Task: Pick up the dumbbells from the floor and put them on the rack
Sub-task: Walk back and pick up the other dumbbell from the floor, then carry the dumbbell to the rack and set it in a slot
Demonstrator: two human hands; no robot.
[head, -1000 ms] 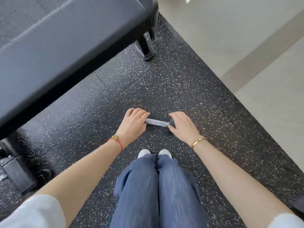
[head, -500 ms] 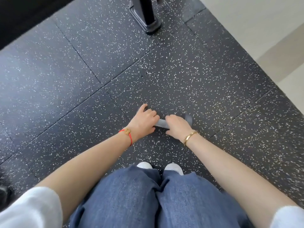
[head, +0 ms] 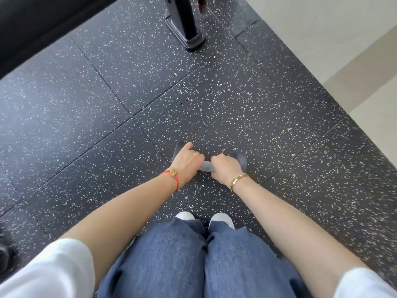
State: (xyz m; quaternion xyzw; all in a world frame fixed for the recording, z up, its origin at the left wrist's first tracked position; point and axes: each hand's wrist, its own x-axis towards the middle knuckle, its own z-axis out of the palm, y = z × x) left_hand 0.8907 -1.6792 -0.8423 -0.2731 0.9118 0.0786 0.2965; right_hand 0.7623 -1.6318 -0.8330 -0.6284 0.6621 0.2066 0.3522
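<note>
Dumbbell [head: 206,166] handle sits btwn both hands, L hand [head: 186,163] & R hand [head: 226,167] clenched round it.

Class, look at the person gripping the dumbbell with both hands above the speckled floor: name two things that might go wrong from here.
1. Both hands, left and right, crowd the short handle of the dumbbell; a slip could let it tilt and drop.
2. The shoes stand close below, so a fall might land on the toes.

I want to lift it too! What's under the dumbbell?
The speckled black floor shows around the dumbbell. Left hand and right hand cover most of it, so what's directly underneath is hidden.
</note>
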